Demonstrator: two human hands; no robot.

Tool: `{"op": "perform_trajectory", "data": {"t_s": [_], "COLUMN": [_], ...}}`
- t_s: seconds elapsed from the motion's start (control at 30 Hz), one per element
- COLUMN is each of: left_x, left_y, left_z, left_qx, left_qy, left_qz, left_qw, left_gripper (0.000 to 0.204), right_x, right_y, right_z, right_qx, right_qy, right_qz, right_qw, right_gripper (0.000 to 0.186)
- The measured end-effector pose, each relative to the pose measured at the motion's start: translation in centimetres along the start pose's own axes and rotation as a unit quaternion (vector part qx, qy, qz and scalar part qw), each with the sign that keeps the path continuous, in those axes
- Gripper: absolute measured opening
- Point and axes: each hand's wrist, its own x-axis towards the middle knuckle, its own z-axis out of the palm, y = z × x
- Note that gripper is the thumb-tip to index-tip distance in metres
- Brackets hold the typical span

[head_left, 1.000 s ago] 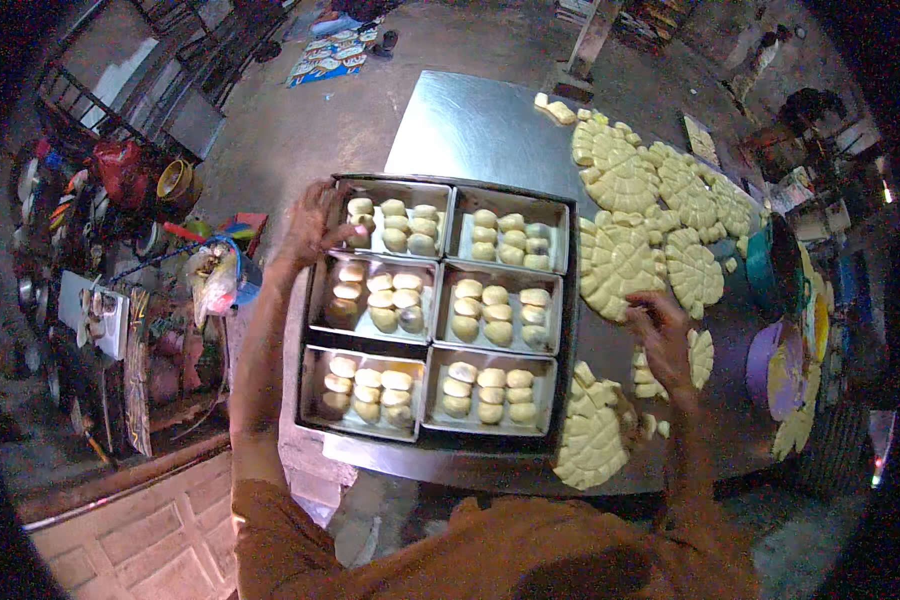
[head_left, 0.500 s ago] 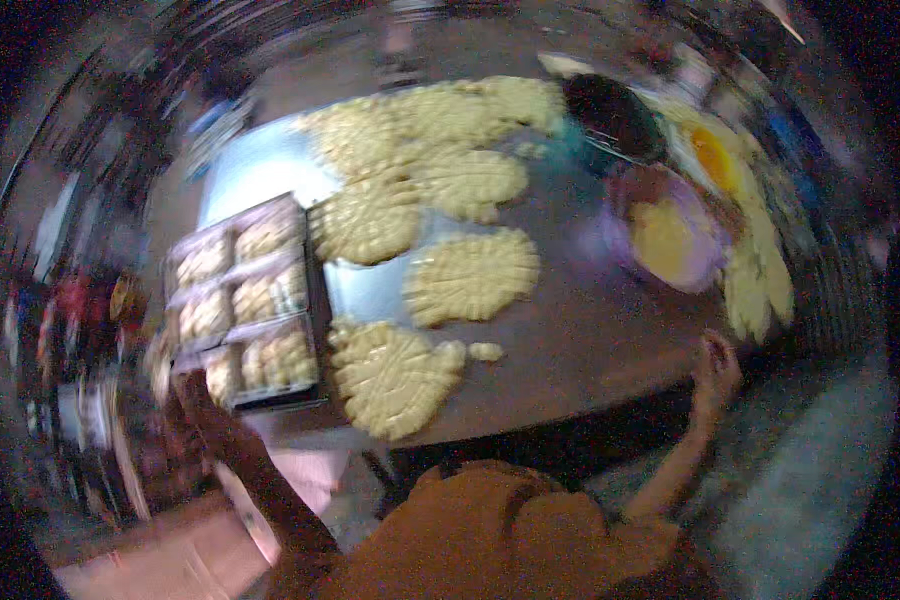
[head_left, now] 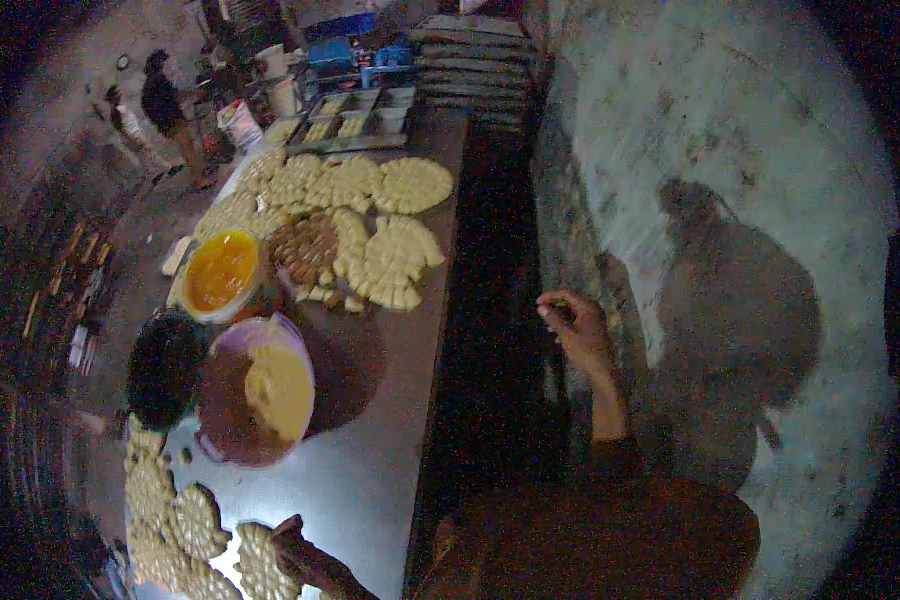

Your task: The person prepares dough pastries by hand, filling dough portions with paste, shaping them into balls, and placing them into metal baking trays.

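Note:
Near the lower edge, my left hand [head_left: 305,558] is beside a pale scored dough round [head_left: 260,565] on the table. It is dark, and its fingers are hard to make out. My right hand [head_left: 580,330] hangs off the table's right side, fingers loosely bent and apart, holding nothing I can see. A purple tub [head_left: 210,400] with a pale yellow mass inside stands on the table. Behind it is a bucket of orange-yellow liquid [head_left: 222,275], with a dark round container [head_left: 165,365] to the left. Farther back lie more dough rounds [head_left: 400,260] and a cluster of brown pieces [head_left: 305,248].
Metal trays [head_left: 365,120] with pale pieces sit at the table's [head_left: 370,480] far end, near a stack of flat trays [head_left: 475,65]. A stained wall [head_left: 690,110] rises on the right, carrying a shadow. Two people [head_left: 170,105] stand far left.
My view has swung right, along the table to the wall. The sectioned tray of dough beside my left hand has left the view. My right hand remains off the table's edge.

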Motion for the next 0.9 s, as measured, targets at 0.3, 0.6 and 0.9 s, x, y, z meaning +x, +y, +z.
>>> {"op": "perform_trajectory", "data": {"t_s": [0.3,0.6,0.9], "left_x": [8.3,14.7,25.0], "left_y": [2.7,8.4,23.8], "left_z": [18.6,34.4,51.4], "left_qx": [-0.046,-0.041,-0.087], "left_qy": [-0.021,-0.018,-0.016], "left_qz": [0.023,0.011,0.096], "left_qw": [0.998,0.999,0.991], "left_gripper": [0.017,0.017,0.016], "right_x": [19.8,43.3,77.6], "right_y": [3.4,5.4,8.5], "right_z": [-0.7,-4.5,-15.3], "right_qx": [-0.078,-0.157,-0.179], "right_qy": [0.015,0.083,0.183], "right_qz": [-0.100,-0.104,-0.170], "right_qw": [0.992,0.979,0.952], "right_gripper": [0.017,0.024,0.034]}}
